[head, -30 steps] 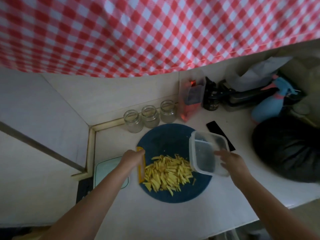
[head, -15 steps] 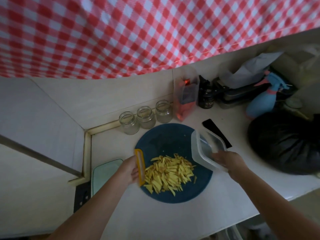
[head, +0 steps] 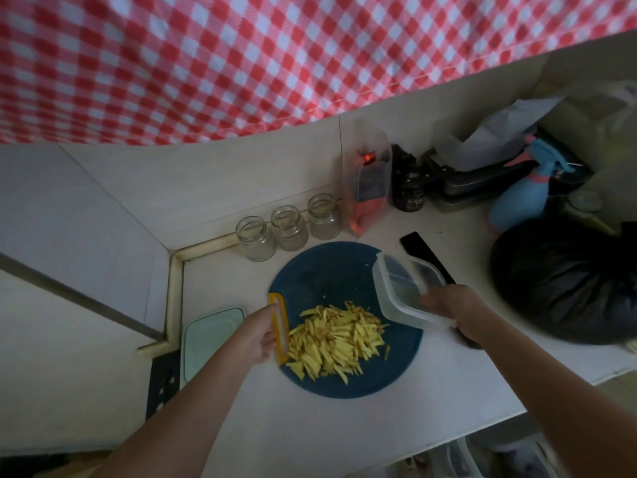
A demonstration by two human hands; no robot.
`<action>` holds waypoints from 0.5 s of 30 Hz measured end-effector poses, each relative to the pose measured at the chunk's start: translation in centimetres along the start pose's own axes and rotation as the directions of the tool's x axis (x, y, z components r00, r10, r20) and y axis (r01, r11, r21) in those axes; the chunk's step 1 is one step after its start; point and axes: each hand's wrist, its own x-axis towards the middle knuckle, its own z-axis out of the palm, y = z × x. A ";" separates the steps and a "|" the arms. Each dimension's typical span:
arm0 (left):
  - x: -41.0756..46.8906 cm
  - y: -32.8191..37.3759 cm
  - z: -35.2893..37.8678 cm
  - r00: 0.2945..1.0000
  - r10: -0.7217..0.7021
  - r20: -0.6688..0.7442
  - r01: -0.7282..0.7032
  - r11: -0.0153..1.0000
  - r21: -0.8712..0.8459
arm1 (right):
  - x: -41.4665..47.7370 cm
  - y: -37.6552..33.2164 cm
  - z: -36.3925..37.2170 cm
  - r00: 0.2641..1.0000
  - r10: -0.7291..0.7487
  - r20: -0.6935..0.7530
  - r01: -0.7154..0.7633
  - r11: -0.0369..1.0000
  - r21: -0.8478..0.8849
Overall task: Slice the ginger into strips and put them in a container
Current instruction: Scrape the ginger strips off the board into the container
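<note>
A pile of yellow ginger strips (head: 336, 339) lies on a round dark blue cutting board (head: 327, 270). My left hand (head: 256, 336) grips a flat yellow-edged scraper (head: 280, 327) standing on edge at the pile's left side. My right hand (head: 455, 310) holds a clear plastic container (head: 401, 288) by its near rim, tilted with its opening toward the pile, its low edge at the strips' right side. Nothing shows inside the container.
Three glass jars (head: 287, 227) stand behind the board. A pale green lid (head: 210, 336) lies left of my left hand. A black flat object (head: 418, 248), a red-filled clear box (head: 367, 188), a blue spray bottle (head: 520, 188) and a black bag (head: 565, 281) crowd the right side.
The container has come lower and closer to the strips, tilting more toward the pile. My left hand has slid the scraper a little toward the pile's left edge.
</note>
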 end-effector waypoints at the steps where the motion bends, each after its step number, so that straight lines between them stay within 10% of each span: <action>1: 0.1 -0.1 -0.1 1.000 0.000 -0.007 -0.001 1.000 -0.016 | -0.3 -0.5 -0.2 1.000 -0.012 0.028 0.014 0.995 -0.095; 15: -2.1 -1.8 2.7 0.987 0.128 0.094 -0.085 0.927 -0.366 | 0.1 -1.1 -2.0 0.994 0.029 0.109 -0.003 0.972 -0.233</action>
